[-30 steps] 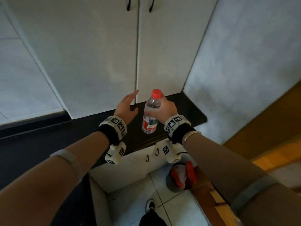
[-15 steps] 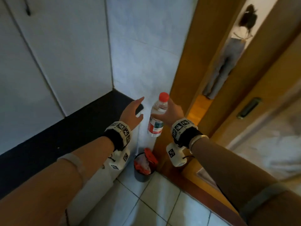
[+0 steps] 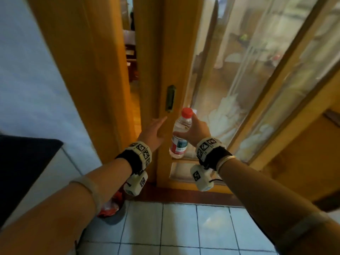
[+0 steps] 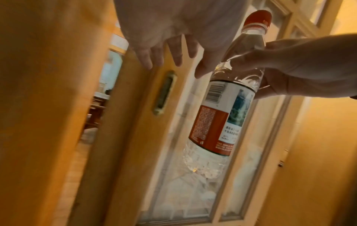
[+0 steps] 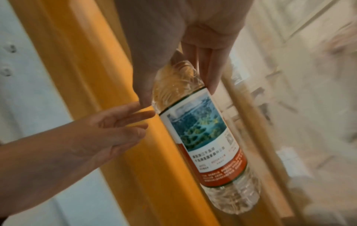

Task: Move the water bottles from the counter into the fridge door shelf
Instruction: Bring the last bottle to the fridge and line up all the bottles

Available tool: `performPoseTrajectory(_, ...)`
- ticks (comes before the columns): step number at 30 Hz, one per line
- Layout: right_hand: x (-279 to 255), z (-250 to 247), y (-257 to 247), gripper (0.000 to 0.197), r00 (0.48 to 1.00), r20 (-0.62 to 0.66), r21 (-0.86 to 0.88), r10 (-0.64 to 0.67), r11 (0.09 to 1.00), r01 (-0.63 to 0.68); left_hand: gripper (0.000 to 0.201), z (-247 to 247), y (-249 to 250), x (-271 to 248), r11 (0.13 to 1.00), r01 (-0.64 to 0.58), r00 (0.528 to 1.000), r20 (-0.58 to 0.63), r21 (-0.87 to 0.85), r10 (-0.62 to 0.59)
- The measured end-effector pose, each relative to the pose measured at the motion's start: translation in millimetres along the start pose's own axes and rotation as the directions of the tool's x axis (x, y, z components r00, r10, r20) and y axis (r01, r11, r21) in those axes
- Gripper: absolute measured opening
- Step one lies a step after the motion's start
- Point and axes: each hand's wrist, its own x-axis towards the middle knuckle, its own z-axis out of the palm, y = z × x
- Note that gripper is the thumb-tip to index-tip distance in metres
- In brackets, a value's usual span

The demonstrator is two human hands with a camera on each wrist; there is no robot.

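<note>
Right hand [image 3: 196, 130]: grasps bottle [image 3: 180, 135] at its shoulder, frame centre, red cap up.
Left hand [image 3: 152, 131]: released, fingers straight, just left of bottle.
Behind: wooden door [image 3: 161, 61].

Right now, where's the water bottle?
Centre of the head view: the water bottle is held upright in the right hand, off the counter, beside the open left hand, before the wooden sliding door.

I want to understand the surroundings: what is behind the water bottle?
Behind the water bottle, held by the right hand, stands a wooden door with a glass pane. Beyond the glass only blurred shapes show.
</note>
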Motion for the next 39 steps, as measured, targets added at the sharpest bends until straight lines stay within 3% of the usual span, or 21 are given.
performPoseTrajectory(8, 2.8, -138.4, 122.5, 0.076, 0.954, -0.250, 0.023, 0.166, 0.986, -0.165, 0.061, 118.0, 138.4, 71.8, 0.967, -0.255, 0.959, 0.131, 0.011, 0.251)
performPoseTrajectory(14, -23.4, -227.5, 197.3, 0.074, 0.862, -0.408, 0.030, 0.301, 0.948, -0.317, 0.057, 206.1, 227.7, 93.8, 0.889, -0.456, 0.848, 0.281, -0.042, 0.448)
performPoseTrajectory(18, -50.3, -272.3, 238.5, 0.068, 0.770, -0.499, 0.108, 0.398, 0.910, -0.400, 0.061, 257.3, 283.2, 99.8, 0.824, -0.557, 0.739, 0.392, -0.103, 0.548)
performPoseTrajectory(25, -97.1, -327.9, 294.0, 0.066, 0.560, -0.641, 0.242, 0.525, 0.831, -0.501, 0.065, 344.8, 374.8, 101.4, 0.676, -0.708, 0.524, 0.490, -0.204, 0.697)
performPoseTrajectory(31, -143.7, -367.3, 323.7, 0.061, 0.314, -0.727, 0.409, 0.610, 0.753, -0.516, 0.062, 406.4, 445.2, 85.0, 0.507, -0.763, 0.286, 0.494, -0.402, 0.821)
performPoseTrajectory(35, -181.8, -386.9, 338.7, 0.069, 0.169, -0.726, 0.429, 0.666, 0.632, -0.645, 0.062, 439.8, 482.9, 56.8, 0.463, -0.746, 0.155, 0.552, -0.478, 0.819)
performPoseTrajectory(39, -229.8, -404.4, 349.0, 0.066, -0.020, -0.751, 0.458, 0.659, 0.499, -0.736, 0.063, 471.7, 519.8, 20.4, 0.403, -0.728, 0.024, 0.566, -0.555, 0.824)
